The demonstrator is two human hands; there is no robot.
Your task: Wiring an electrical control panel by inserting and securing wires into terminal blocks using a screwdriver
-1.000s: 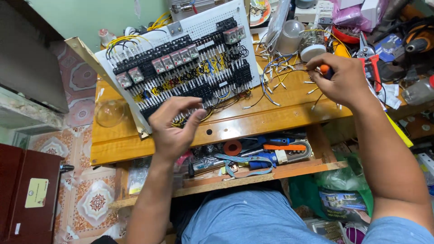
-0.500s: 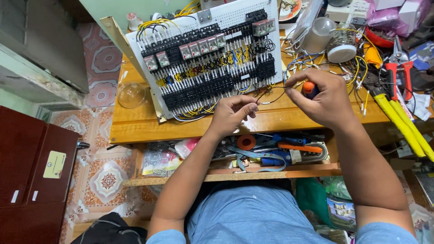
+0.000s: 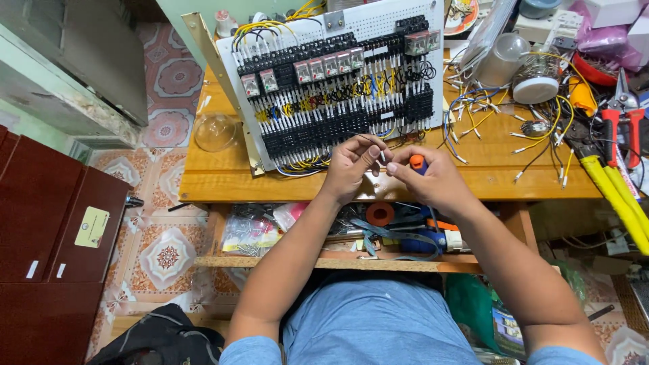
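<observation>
A white perforated panel (image 3: 378, 23) packed with black terminal blocks, relays and yellow and black wires leans on the wooden table (image 3: 223, 179). In front of its lower edge my left hand (image 3: 350, 165) pinches a thin black wire with a white-tipped end (image 3: 382, 157). My right hand (image 3: 436, 181) meets it fingertip to fingertip and holds a small screwdriver with an orange and blue handle (image 3: 418, 162). Both hands hover just above the table's front edge.
Loose wires (image 3: 487, 115), a clear jar (image 3: 503, 57), a white-lidded can (image 3: 535, 84), red pliers (image 3: 625, 132) and a yellow-handled tool (image 3: 618, 196) lie at the right. A glass dome (image 3: 215, 132) sits at the left. A lower shelf (image 3: 284, 260) holds tape and tools. Dark red cabinet (image 3: 47, 230) at left.
My right hand came in from the far right of the table to the middle with the screwdriver. My left hand rose from the table edge and took the wire end; the hands now meet.
</observation>
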